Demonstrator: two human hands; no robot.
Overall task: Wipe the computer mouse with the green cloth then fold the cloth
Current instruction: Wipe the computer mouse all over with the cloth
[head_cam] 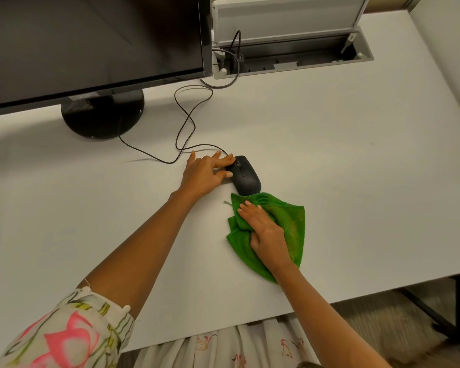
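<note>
A black wired computer mouse (246, 176) lies on the white desk (343, 168), near its middle. My left hand (206, 172) rests flat beside it on the left, fingertips touching the mouse's front left side. A crumpled green cloth (290, 221) lies just behind the mouse, its far edge touching the mouse's rear end. My right hand (263, 229) presses down on the cloth with the thumb gathering a fold of it.
A black monitor (91, 41) on a round stand (102, 115) fills the far left. The mouse cable (186, 120) loops across the desk to an open cable tray (292, 57) at the back. The desk's front edge runs near my body; a chair base shows at lower right.
</note>
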